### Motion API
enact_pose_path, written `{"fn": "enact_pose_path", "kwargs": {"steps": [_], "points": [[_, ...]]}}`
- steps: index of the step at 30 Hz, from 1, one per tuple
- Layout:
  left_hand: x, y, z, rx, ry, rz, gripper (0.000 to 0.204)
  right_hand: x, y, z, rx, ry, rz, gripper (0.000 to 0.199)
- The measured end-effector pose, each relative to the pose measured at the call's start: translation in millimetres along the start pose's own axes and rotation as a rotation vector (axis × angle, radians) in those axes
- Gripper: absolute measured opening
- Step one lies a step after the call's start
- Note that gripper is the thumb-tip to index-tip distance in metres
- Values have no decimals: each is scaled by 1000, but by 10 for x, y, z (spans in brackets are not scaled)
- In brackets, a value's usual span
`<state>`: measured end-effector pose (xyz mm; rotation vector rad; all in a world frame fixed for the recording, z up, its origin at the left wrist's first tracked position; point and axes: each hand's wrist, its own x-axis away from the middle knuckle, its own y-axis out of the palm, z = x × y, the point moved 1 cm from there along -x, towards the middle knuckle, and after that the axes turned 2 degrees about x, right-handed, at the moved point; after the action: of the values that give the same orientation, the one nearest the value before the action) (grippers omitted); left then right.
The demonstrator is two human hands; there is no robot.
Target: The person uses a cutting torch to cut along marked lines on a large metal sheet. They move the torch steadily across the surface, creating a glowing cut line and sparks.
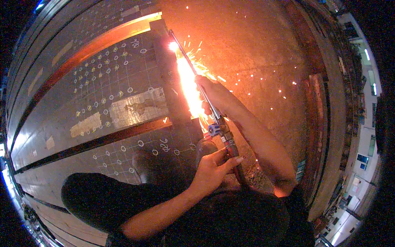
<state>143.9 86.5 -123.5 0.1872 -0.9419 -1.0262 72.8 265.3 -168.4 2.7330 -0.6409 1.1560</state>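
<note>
A long metal cutting torch reaches away from me to a bright flame point at the edge of a large dark steel plate. Sparks spray to the right and a glowing cut line runs down the plate's edge. My right hand grips the torch tube midway along. Lower down, my left hand is closed round the torch handle just below its blue valve knob. The plate is marked with a white chalk grid, small circles and written figures.
Rusty steel bars lie across the plate at the upper left and middle. To the right is bare, orange-lit ground with scattered sparks. A rusty beam runs along the far right, with lit buildings beyond. My dark trousers fill the bottom.
</note>
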Motion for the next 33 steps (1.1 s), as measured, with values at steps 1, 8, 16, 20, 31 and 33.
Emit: {"fn": "enact_pose_path", "kwargs": {"steps": [1,8,16,20,31,33], "points": [[4,1,14,-30,1,4,29,31,11,-24,1,2,15,47],[27,15,91,-157,19,13,30,-39,-15,43,-55,-3,-10,45],[11,-10,1,-146,40,6,32,67,24,-38,-44,26,-7,46],[14,11,-41,-90,70,3,29,20,-3,19,-38,39,12,46],[-1,15,-127,-42,48,22,33,27,1,34,-53,23,-18,54],[5,0,-122,-145,87,24,32,47,28,24,-90,36,-18,46]]}}
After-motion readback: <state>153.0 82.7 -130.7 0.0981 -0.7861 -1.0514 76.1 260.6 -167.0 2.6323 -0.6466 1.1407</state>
